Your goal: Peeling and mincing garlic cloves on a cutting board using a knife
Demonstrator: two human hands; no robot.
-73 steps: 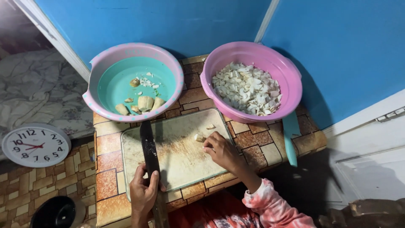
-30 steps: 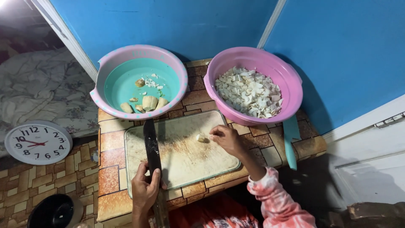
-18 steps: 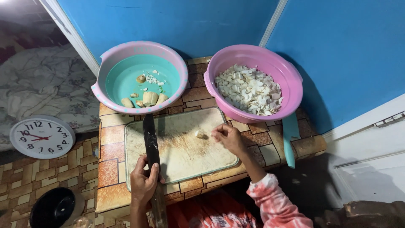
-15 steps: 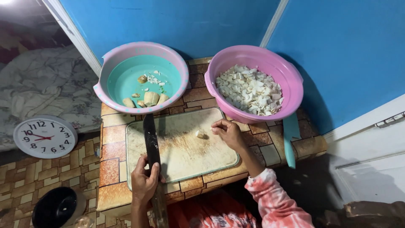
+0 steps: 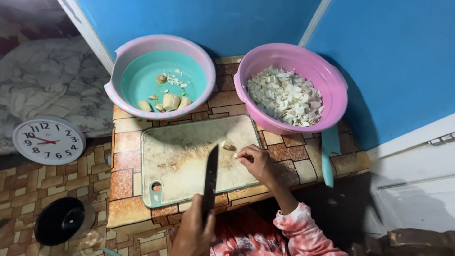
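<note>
Left hand (image 5: 194, 232) is gripping knife (image 5: 210, 182) w/ fingers wrapped tight; right hand (image 5: 256, 161) fingers are pinching small white piece (image 5: 235, 155) on cutting board (image 5: 189, 161).

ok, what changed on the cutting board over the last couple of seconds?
The knife in the left hand has swung from near the board's left edge toward its middle, blade now tilted at the small pale piece. The right hand stays pinching beside that piece. Cutting board, teal bowl and pink bowl have not moved.

The small tiled table (image 5: 124, 142) carries a worn cutting board (image 5: 180, 156), two plastic basins (image 5: 142, 52) (image 5: 332, 80) and a teal knife (image 5: 328, 151).
</note>
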